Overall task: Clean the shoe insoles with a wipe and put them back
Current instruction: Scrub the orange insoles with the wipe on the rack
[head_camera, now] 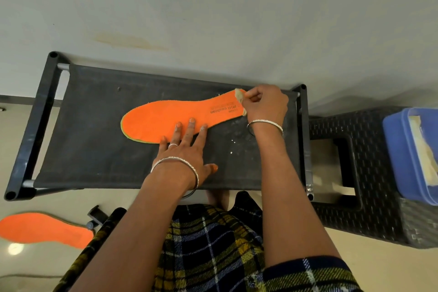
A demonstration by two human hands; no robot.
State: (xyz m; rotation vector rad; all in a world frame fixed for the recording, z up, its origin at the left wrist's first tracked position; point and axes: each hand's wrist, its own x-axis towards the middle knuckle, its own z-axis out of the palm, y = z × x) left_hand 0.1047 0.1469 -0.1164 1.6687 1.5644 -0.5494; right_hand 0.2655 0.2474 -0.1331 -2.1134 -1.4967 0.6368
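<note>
An orange insole (166, 118) with printed lettering near its heel lies flat on the black fabric shelf of a low rack (99, 140). My left hand (187, 147) presses on its near edge with straight, spread fingers. At the heel end my right hand (265, 104) grips a crumpled beige wipe (239, 95) against the insole. A second orange insole (45, 229) lies on the floor at the lower left.
A black woven plastic stool (369, 173) stands right of the rack, carrying a blue tub (400, 149) with pale wipes inside. A white wall runs just behind the rack. White crumbs dot the shelf near my right wrist. My checked clothing fills the bottom.
</note>
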